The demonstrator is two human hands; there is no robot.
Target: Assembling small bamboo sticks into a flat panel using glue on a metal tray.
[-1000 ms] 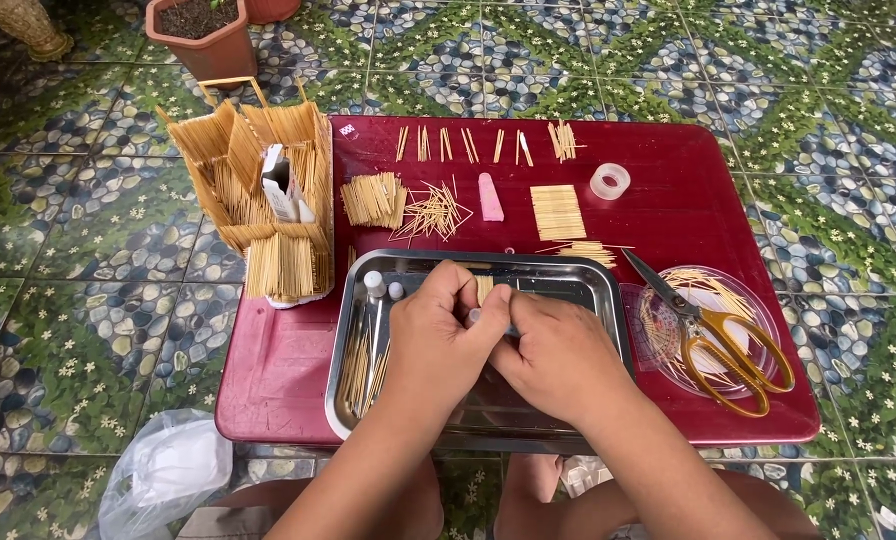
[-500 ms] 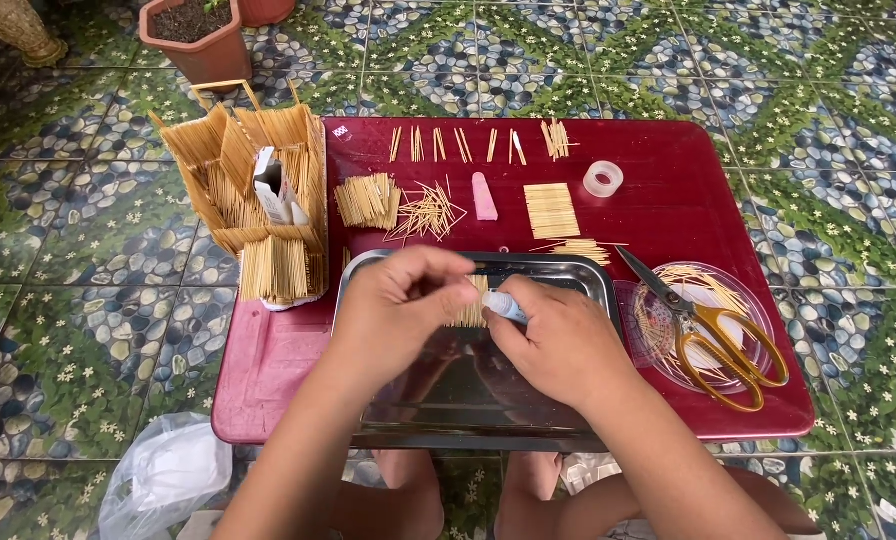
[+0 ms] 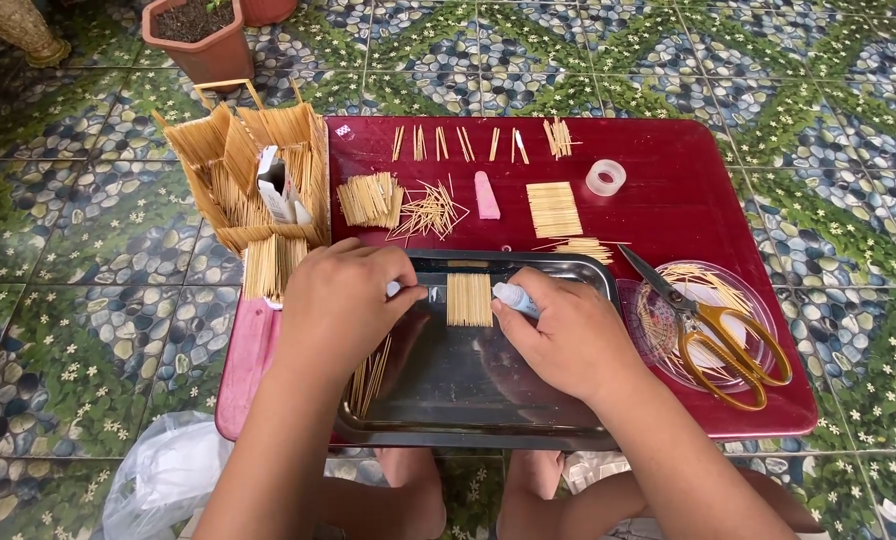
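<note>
From the head camera, a flat raft of toothpicks lies inside the steel tray on the red desk, its sticks running away from the person, side by side, so the raft's long axis points toward the far edge of the desk. The left hand rests just left of it, fingers curled together at the raft's left edge. The right hand sits just right of it, fingers pinching a small pale-blue glue tube whose tip points left, touching the raft's right edge. Yellow-handled scissors lie beyond the right hand.
</note>
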